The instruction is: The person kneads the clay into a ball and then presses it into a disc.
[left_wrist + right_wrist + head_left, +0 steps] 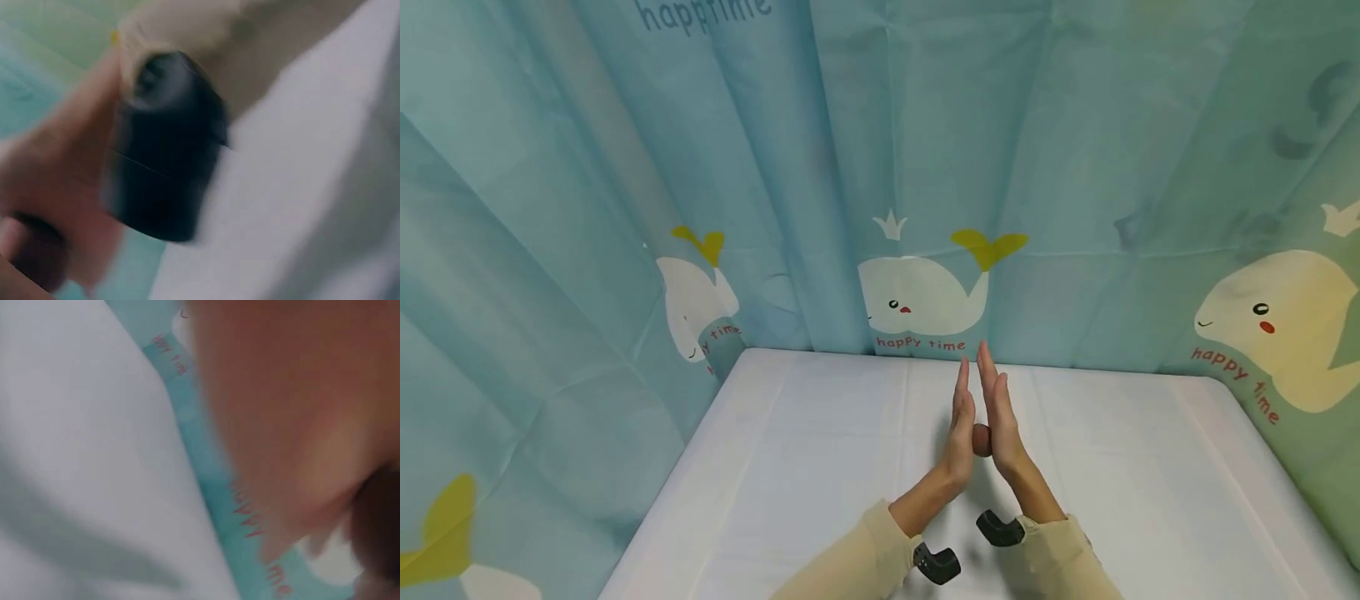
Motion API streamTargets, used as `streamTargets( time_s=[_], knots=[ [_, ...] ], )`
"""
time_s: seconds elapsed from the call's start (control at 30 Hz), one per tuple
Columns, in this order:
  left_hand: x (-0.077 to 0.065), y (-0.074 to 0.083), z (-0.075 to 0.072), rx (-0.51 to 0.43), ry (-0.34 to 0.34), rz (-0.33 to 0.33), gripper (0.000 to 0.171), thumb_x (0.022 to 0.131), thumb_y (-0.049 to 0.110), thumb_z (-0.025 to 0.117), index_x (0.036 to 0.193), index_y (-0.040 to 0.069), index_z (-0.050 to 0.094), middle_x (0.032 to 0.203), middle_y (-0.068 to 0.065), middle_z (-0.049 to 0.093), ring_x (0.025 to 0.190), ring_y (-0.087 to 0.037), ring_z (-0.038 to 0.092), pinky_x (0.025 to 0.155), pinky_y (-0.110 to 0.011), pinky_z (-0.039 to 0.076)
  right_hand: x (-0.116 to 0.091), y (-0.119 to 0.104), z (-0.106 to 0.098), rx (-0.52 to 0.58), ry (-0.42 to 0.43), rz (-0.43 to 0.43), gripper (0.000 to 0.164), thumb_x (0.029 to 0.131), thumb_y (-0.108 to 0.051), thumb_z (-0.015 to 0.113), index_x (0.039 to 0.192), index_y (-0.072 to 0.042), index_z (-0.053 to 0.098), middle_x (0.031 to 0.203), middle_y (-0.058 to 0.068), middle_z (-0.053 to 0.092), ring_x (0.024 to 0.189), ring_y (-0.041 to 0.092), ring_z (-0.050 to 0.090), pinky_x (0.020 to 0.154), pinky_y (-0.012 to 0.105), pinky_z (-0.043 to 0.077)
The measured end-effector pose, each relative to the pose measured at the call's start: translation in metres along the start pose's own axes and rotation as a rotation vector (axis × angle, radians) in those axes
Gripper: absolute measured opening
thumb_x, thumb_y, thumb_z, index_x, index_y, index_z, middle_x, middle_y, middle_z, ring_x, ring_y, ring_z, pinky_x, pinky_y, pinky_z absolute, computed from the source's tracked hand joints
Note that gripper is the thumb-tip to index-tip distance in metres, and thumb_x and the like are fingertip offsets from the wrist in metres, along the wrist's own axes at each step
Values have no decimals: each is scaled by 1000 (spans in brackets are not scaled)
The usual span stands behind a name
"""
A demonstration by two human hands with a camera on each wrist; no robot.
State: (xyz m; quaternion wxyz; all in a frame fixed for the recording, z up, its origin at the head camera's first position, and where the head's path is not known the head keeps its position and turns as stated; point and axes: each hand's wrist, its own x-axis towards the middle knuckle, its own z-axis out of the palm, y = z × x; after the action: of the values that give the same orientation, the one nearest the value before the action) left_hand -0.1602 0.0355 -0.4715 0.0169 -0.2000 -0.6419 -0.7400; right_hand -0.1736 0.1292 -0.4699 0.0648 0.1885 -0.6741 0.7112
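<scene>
A small brown ball (981, 440) sits between two facing palms over the white table. My left hand (958, 443) is on its left side, fingers straight and pointing away from me. On the other side, my right hand (1004, 429) faces it with straight fingers as well, its fingertips reaching a little farther. In the left wrist view the dark ball (40, 257) shows at the lower left, blurred, against a palm. The right wrist view has the ball (378, 525) at its right edge, partly cut off by the frame.
The white table (820, 442) spreads under both arms. A blue-green curtain (1075, 167) with whale prints hangs behind and along the sides. Black wrist devices sit at both cuffs, the left one (937, 565) close to the right one (1000, 528).
</scene>
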Motion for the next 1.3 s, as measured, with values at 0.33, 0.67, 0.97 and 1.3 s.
streamTargets(
  time_s=[0.33, 0.67, 0.97, 1.3],
  knots=[
    [20, 6, -12, 24, 61, 80, 63, 112, 45, 15, 167, 16, 5, 173, -3, 4, 158, -24, 2, 123, -58, 2, -22, -1, 21, 118, -21, -24, 63, 111, -47, 2, 167, -18, 1, 173, 1, 0, 158, 21, -5, 123, 51, -3],
    [3, -7, -3, 162, -27, 37, 67, 110, 53, 11, 167, 19, 7, 172, -2, 3, 157, -23, 2, 122, -61, 5, -4, -13, 3, 14, 28, -69, 56, 112, -41, 8, 167, -30, 8, 172, -5, 3, 157, 15, -3, 122, 55, -5],
    [5, 10, -1, 97, -25, 106, 65, 111, 47, 13, 167, 15, 5, 173, -4, 3, 158, -22, 2, 124, -57, 4, -11, 11, 3, 139, -28, -17, 63, 111, -46, 4, 166, -16, -1, 173, 5, -1, 158, 17, -4, 122, 27, 7],
    [27, -5, -18, 85, -37, 76, 67, 110, 52, 14, 167, 18, 2, 173, 0, 1, 158, -21, 1, 123, -58, 3, -22, -13, 21, 91, -21, -108, 55, 113, -32, 8, 167, -21, 6, 173, -1, -1, 157, 17, -8, 120, 26, 3]
  ],
)
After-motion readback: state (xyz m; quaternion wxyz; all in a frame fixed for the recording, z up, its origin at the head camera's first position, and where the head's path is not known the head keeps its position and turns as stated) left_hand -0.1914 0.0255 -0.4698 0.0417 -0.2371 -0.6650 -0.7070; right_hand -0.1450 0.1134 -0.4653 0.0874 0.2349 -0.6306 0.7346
